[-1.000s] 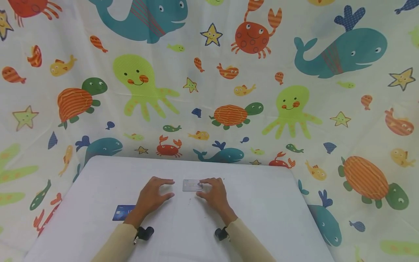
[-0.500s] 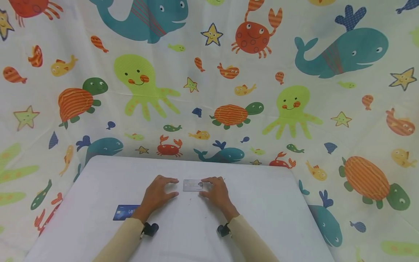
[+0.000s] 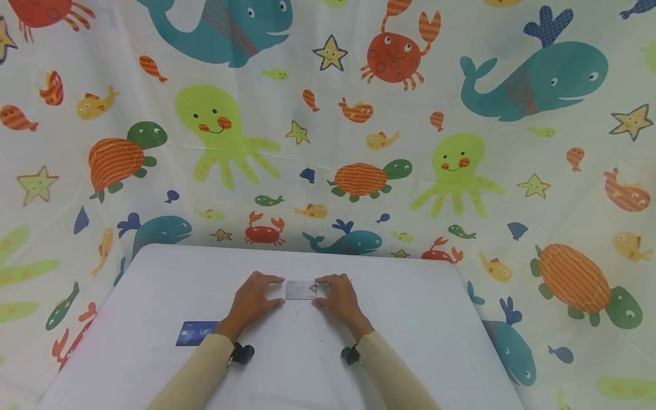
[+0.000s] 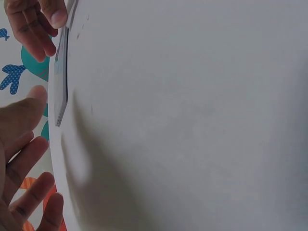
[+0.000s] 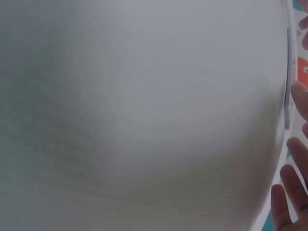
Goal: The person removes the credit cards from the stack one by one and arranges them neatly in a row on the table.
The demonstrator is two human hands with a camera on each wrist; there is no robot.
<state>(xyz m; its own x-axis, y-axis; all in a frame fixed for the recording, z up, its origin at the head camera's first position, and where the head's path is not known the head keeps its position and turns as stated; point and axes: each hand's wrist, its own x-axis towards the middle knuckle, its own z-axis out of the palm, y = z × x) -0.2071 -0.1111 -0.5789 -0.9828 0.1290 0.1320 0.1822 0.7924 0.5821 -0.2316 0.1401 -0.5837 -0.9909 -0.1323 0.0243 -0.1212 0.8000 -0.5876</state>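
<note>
A silver-grey plastic card (image 3: 301,290) lies flat at the far middle of the white table, its long sides running left to right. Its edge looks layered in the left wrist view, though I cannot tell whether several cards are stacked. My right hand (image 3: 342,297) holds the card's right end, with the forefinger at its far corner and the thumb at its near corner. Just off the left end, my left hand (image 3: 252,299) has thumb and forefinger spread apart, holding nothing. Left of my left forearm lies a blue card (image 3: 197,333) marked VIP, partly covered by that wrist.
The white table (image 3: 410,319) has a rounded far edge close to a hanging cloth (image 3: 318,85) printed with sea animals. Small dark cameras sit on both wrists, beside the beige sleeves (image 3: 197,373).
My left hand has moved right, up to the silver-grey card's left end, uncovering more of the blue card. My right fingers have shifted slightly right to the card's corners. Both cards stay in place.
</note>
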